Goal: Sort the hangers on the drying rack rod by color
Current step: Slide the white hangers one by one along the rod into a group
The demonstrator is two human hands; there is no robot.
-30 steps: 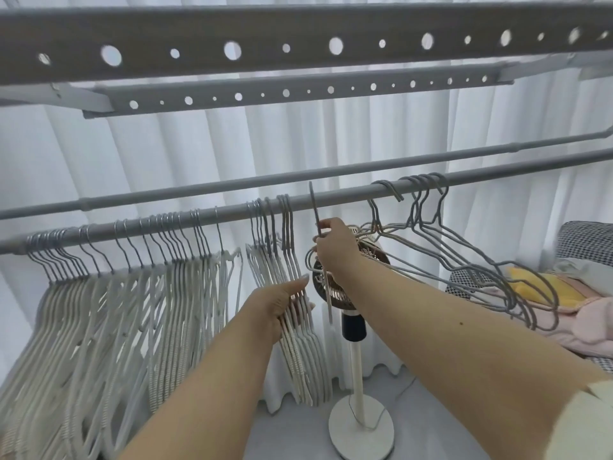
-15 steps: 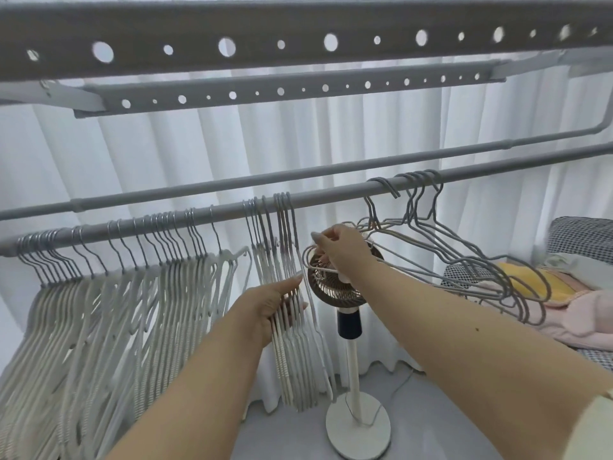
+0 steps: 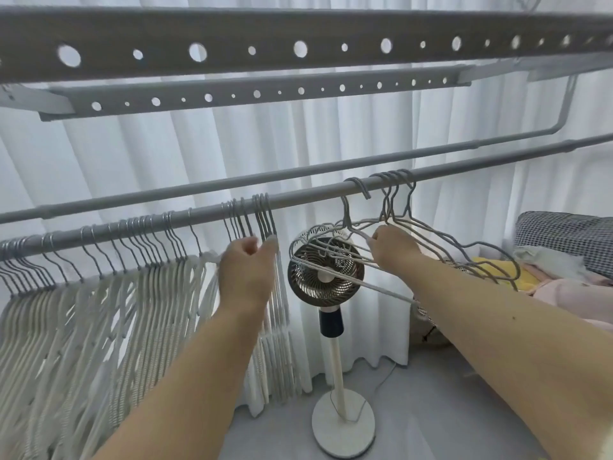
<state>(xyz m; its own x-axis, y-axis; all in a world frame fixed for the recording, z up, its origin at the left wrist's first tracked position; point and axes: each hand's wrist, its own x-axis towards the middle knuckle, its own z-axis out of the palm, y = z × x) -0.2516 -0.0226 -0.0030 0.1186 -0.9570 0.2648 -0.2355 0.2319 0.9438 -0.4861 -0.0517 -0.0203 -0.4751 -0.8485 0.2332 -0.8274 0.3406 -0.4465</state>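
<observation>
A grey rod (image 3: 305, 194) runs across the drying rack. Many white hangers (image 3: 99, 310) hang along its left part. My left hand (image 3: 245, 270) is raised to a small bunch of white hangers (image 3: 280, 330) and pinches their metal necks just under the rod. To the right, several grey hangers (image 3: 464, 250) hang tilted from the rod. My right hand (image 3: 391, 244) grips the grey bunch just below the hooks. One grey hook (image 3: 360, 187) sits on the rod a little left of the others.
A second thinner rod (image 3: 199, 187) runs behind, and two perforated bars (image 3: 265, 44) hang overhead. A standing fan (image 3: 326, 270) is on the floor between my arms. White curtains hang behind. Bedding and clothes (image 3: 564, 260) lie at the right.
My left hand rose from the bodies of the white hangers to their necks. My right hand moved right with a grey hanger to the grey bunch.
</observation>
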